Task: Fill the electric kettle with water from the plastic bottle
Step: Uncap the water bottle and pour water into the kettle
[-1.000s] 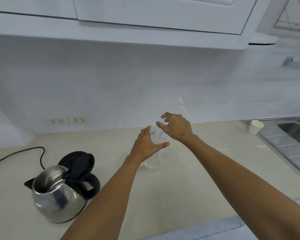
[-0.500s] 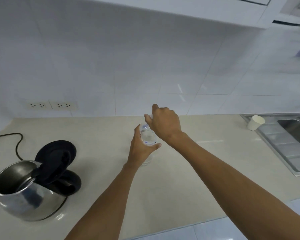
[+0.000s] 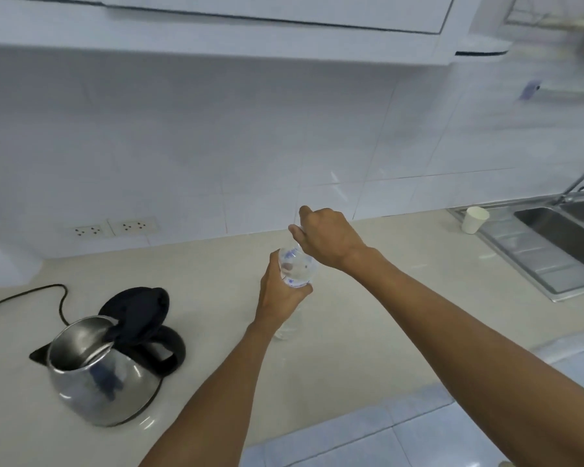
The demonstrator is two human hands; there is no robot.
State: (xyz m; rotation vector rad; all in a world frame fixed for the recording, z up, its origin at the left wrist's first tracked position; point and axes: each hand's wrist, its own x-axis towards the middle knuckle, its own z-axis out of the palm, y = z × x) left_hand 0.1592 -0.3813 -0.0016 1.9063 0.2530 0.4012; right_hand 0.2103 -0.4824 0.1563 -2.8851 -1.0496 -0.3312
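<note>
A clear plastic bottle (image 3: 296,269) stands upright on the beige counter near the middle. My left hand (image 3: 279,294) is wrapped around its body. My right hand (image 3: 327,239) is closed over the bottle's top, hiding the cap. To the left stands a steel electric kettle (image 3: 98,375) with a black handle; its black lid (image 3: 135,306) is flipped open and the inside looks empty.
A black power cord (image 3: 38,293) runs from the kettle to the left edge. Two wall sockets (image 3: 115,227) sit on the tiled wall. A white paper cup (image 3: 474,220) stands beside the steel sink (image 3: 560,244) at right. White cabinets hang overhead.
My right hand came down from above the bottle and closed over its top. My left hand kept its grip on the bottle's body. The kettle has not moved.
</note>
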